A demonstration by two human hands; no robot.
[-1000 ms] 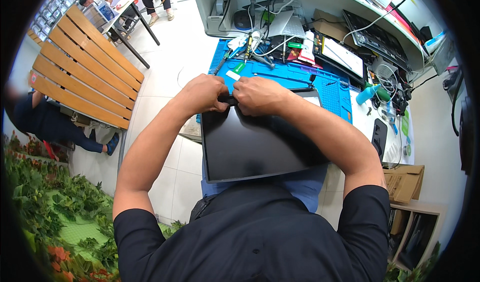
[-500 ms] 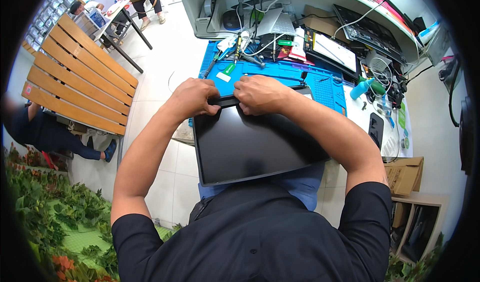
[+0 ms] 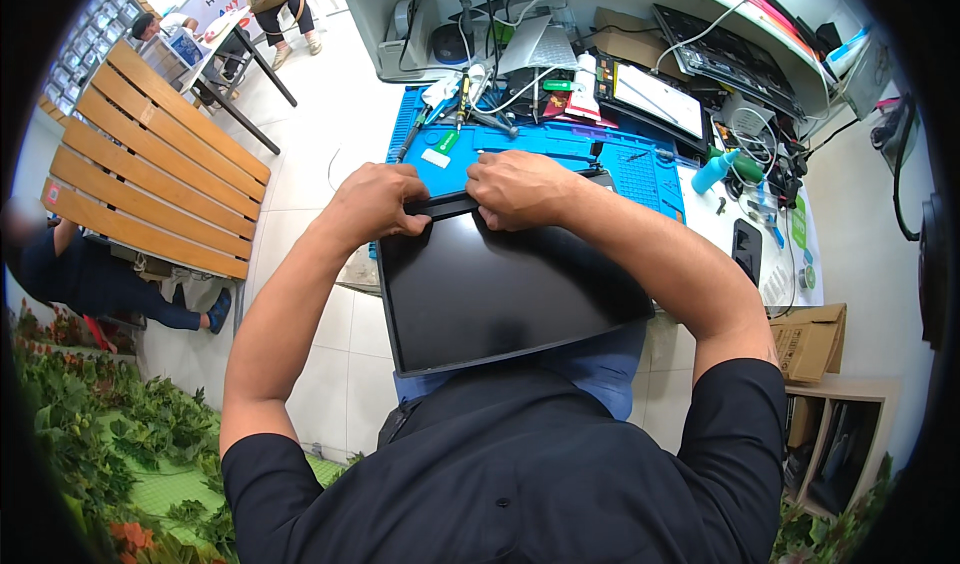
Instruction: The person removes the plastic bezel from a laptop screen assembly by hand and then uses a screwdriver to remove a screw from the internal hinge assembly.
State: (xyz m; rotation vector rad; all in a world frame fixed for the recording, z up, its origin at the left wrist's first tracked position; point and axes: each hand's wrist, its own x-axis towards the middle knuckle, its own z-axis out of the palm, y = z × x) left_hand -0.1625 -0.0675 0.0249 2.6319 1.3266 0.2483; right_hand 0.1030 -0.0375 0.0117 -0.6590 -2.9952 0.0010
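A dark laptop screen panel (image 3: pixel 500 289) rests tilted across my lap, its far edge against the workbench. Along that far edge runs a narrow black strip (image 3: pixel 445 206), part of the frame or hinge cover. My left hand (image 3: pixel 378 202) closes on the strip near the left corner, thumb on the screen side and fingers curled behind. Close by on its right, my right hand (image 3: pixel 522 190) pinches the same edge, with its thumb pressed down on the border. The fingertips of both hands are partly hidden behind the edge.
Beyond the screen lies a blue repair mat (image 3: pixel 560 146) with screwdrivers (image 3: pixel 463 104) and cables. A tablet-like device (image 3: pixel 655 99), a light blue bottle (image 3: pixel 714 171) and a black phone (image 3: pixel 746 249) stand or lie to the right. A slatted wooden bench (image 3: pixel 160 154) is at the left, a person beside it.
The view has shifted a little. My left hand sits slightly farther left, and more of the black strip shows between my hands. My right hand keeps its grip.
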